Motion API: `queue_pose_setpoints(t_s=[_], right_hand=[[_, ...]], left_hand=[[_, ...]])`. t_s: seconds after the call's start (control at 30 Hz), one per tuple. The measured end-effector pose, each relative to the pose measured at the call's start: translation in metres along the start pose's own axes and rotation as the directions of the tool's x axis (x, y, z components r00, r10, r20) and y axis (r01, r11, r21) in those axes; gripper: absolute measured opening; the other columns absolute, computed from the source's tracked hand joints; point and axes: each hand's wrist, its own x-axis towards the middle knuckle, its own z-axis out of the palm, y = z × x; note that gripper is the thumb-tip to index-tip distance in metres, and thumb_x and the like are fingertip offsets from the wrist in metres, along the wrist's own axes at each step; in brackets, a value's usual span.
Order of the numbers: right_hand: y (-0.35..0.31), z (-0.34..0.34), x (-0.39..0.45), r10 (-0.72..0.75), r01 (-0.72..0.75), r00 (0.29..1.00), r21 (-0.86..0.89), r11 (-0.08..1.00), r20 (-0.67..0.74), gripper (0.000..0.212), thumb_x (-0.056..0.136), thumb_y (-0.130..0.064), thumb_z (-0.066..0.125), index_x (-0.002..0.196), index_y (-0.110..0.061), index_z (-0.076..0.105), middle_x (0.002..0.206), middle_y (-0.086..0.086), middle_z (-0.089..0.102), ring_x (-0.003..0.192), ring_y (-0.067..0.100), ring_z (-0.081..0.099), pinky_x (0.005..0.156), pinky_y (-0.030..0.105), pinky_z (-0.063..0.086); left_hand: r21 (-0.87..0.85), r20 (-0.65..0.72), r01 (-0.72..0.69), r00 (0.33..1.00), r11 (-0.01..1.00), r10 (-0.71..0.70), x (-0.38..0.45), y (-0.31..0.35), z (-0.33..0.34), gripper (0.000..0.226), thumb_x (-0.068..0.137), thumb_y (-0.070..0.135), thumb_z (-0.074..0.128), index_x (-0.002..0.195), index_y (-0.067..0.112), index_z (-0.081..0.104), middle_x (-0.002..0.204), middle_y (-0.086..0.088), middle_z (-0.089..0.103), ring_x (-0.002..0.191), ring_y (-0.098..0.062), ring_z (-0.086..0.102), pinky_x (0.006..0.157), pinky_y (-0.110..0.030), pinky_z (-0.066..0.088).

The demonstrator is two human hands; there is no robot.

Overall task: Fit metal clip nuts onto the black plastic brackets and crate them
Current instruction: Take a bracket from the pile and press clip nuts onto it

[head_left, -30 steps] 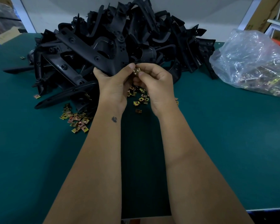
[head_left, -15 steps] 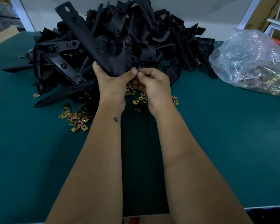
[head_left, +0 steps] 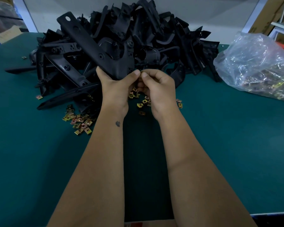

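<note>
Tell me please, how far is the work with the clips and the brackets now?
Early, it seems. Done: nothing certain; no crate with finished parts is in view. In hand: the left hand holds one black bracket while the right hand pinches at its lower edge; the clip itself is hidden. Left: a big pile of brackets, loose clips on the green table and a bag of clips.

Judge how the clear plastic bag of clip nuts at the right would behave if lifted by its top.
The clear plastic bag looks thin and crinkled, so probably floppy. The clip nuts inside sit low, so it would likely sag and feel bottom-heavy. Sharp metal edges might puncture the film.
</note>
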Motion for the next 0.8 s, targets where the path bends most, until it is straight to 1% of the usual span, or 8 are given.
queue_pose_setpoints(t_s=[0.1, 0.17, 0.27, 0.37, 0.47, 0.57, 0.7, 0.8], right_hand=[[-0.0020, -0.0008, -0.0007, -0.038, 0.038, 0.999, 0.064, 0.997, -0.004, 0.009, 0.094, 0.001, 0.060, 0.097, 0.000, 0.068, 0.082, 0.008, 0.067, 0.070, 0.011, 0.063, 0.067, 0.024, 0.055], [-0.0026, 0.0001, -0.0014, -0.058, 0.056, 0.998, 0.076, 0.996, 0.026, 0.009, 0.092, 0.003, 0.061, 0.097, -0.001, 0.069, 0.083, 0.008, 0.068, 0.070, 0.010, 0.064, 0.068, 0.025, 0.056], [-0.0025, 0.0008, -0.0020, -0.098, 0.097, 0.993, 0.024, 0.995, 0.070, 0.011, 0.089, 0.006, 0.064, 0.097, 0.000, 0.069, 0.085, 0.009, 0.069, 0.074, 0.013, 0.066, 0.071, 0.025, 0.057], [-0.0011, 0.0016, -0.0025, -0.148, 0.152, 0.986, -0.050, 0.987, 0.082, 0.008, 0.089, 0.005, 0.064, 0.095, 0.001, 0.067, 0.084, 0.007, 0.068, 0.072, 0.011, 0.065, 0.072, 0.025, 0.056], [-0.0002, 0.0021, -0.0032, -0.138, 0.140, 0.984, -0.014, 0.990, 0.112, 0.008, 0.092, 0.006, 0.060, 0.095, 0.001, 0.065, 0.082, 0.007, 0.066, 0.069, 0.010, 0.064, 0.071, 0.026, 0.057], [0.0002, 0.0026, -0.0036, -0.131, 0.126, 0.980, 0.044, 0.991, 0.148, 0.010, 0.092, 0.007, 0.058, 0.093, 0.000, 0.065, 0.079, 0.006, 0.065, 0.068, 0.010, 0.064, 0.069, 0.026, 0.056], [-0.0005, 0.0021, -0.0031, -0.121, 0.112, 0.978, 0.063, 0.992, 0.170, 0.010, 0.093, 0.004, 0.059, 0.091, -0.003, 0.066, 0.076, 0.007, 0.065, 0.067, 0.014, 0.063, 0.069, 0.028, 0.056], [-0.0014, 0.0051, -0.0021, -0.133, 0.130, 0.988, 0.046, 0.990, 0.079, 0.009, 0.094, 0.000, 0.059, 0.091, -0.005, 0.065, 0.075, 0.006, 0.065, 0.066, 0.012, 0.064, 0.067, 0.027, 0.056]], left_hand=[[-0.061, 0.014, 0.043, 0.999, 0.997, -0.042, -0.0003, 0.0000, 0.0023, 0.062, 0.082, -0.012, 0.071, 0.129, 0.011, 0.038, 0.121, -0.018, 0.061, 0.097, -0.025, 0.068, 0.081, -0.034, 0.057], [-0.113, -0.012, 0.064, 0.998, 0.992, -0.066, -0.0002, -0.0005, 0.0027, 0.063, 0.083, -0.011, 0.070, 0.132, 0.008, 0.037, 0.117, -0.021, 0.060, 0.092, -0.026, 0.067, 0.076, -0.033, 0.057], [-0.180, -0.048, 0.088, 0.994, 0.980, -0.098, 0.0015, 0.0000, 0.0006, 0.063, 0.083, -0.010, 0.070, 0.134, 0.007, 0.037, 0.111, -0.020, 0.062, 0.082, -0.021, 0.070, 0.069, -0.030, 0.056], [-0.179, -0.051, 0.107, 0.992, 0.978, -0.117, 0.0025, 0.0017, -0.0012, 0.059, 0.083, -0.010, 0.069, 0.131, 0.008, 0.041, 0.107, -0.018, 0.064, 0.079, -0.020, 0.071, 0.068, -0.031, 0.056], [-0.189, -0.030, 0.132, 0.990, 0.973, -0.140, 0.0030, 0.0029, -0.0022, 0.048, 0.085, -0.010, 0.067, 0.123, 0.008, 0.044, 0.090, -0.011, 0.067, 0.071, -0.017, 0.069, 0.062, -0.027, 0.054], [-0.181, 0.023, 0.168, 0.986, 0.969, -0.166, 0.0023, 0.0058, -0.0042, 0.043, 0.088, -0.005, 0.065, 0.122, 0.007, 0.043, 0.077, -0.006, 0.066, 0.062, -0.014, 0.064, 0.057, -0.025, 0.051], [-0.155, 0.033, 0.182, 0.983, 0.971, -0.179, 0.0025, 0.0089, -0.0055, 0.040, 0.088, -0.001, 0.067, 0.121, 0.007, 0.045, 0.080, -0.006, 0.067, 0.065, -0.014, 0.065, 0.059, -0.025, 0.052], [-0.168, 0.018, 0.158, 0.987, 0.973, -0.157, 0.0040, 0.0084, -0.0017, 0.040, 0.088, -0.002, 0.068, 0.120, 0.009, 0.045, 0.083, -0.007, 0.067, 0.070, -0.017, 0.067, 0.062, -0.028, 0.054]])
